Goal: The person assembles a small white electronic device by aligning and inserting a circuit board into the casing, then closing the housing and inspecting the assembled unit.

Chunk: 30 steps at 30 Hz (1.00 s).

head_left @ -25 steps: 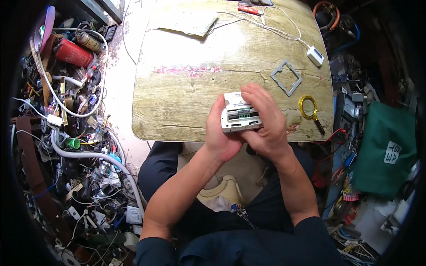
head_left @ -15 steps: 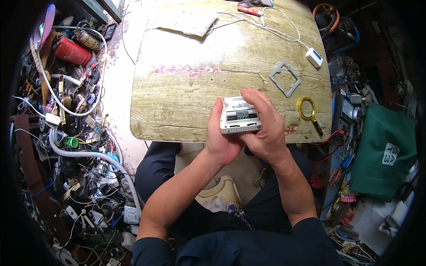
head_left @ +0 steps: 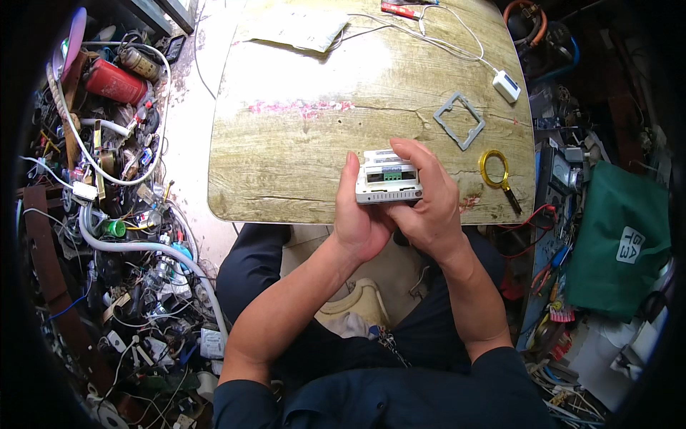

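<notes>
A white box-shaped electronic module point(head_left: 389, 190) is held between both hands over the near edge of the table. Its upturned side has a recess with a green screw terminal block point(head_left: 393, 175), and slots run along its near edge. My left hand point(head_left: 355, 218) grips the module's left side, thumb up along the edge. My right hand point(head_left: 434, 204) wraps round its right side, with fingers over the far corner and the thumb low. The underside is hidden by my hands. To the right on the table lie a grey square frame point(head_left: 447, 127) and a yellow-rimmed magnifying glass point(head_left: 482, 170).
The wood-patterned table point(head_left: 286, 157) also bears a white plastic packet point(head_left: 300, 30), a red box point(head_left: 400, 10) and a white cabled adapter point(head_left: 506, 86). Piled cables and parts point(head_left: 143, 279) fill the left side. A green bag point(head_left: 614, 236) sits at right.
The module has tilted in my hands, so its near edge faces me more and its upturned side looks foreshortened. Both hands keep their grip. The view has shifted slightly.
</notes>
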{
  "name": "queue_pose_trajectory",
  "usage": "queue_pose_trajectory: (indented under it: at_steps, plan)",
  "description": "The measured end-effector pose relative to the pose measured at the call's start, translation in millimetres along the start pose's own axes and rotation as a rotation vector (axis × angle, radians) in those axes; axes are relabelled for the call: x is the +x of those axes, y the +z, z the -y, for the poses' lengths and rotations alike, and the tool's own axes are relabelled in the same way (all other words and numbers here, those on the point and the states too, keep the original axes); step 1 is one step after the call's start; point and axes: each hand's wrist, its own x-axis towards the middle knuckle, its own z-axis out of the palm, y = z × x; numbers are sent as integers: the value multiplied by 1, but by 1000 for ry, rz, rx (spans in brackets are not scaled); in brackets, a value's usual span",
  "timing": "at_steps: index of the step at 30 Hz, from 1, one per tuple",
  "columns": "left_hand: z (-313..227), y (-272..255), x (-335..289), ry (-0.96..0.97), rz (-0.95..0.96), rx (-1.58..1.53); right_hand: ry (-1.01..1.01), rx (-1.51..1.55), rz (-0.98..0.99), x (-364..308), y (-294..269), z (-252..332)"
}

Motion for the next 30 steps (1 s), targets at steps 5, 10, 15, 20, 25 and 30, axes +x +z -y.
queue_pose_trajectory:
  at_steps: [5, 10, 15, 20, 25, 30]
  plan:
    - [0, 0, 1, 4, 4, 8, -7, -15, -18, 1, 1, 0]
    - [0, -2, 1, -2, 24, 6, 2, -33, 0, -1, 0, -1]
    - [-1, -1, -1, -10, 26, 3, 3, -40, 2, 0, 0, 0]
    - [0, 1, -1, -9, 8, 19, 37, -22, 3, 0, -1, 3]
    - [0, 3, 0, -9, 10, 22, 7, -18, -31, 3, 0, 1]
    - [0, 1, 0, -9, 14, 22, 25, -13, -22, 2, 0, 0]
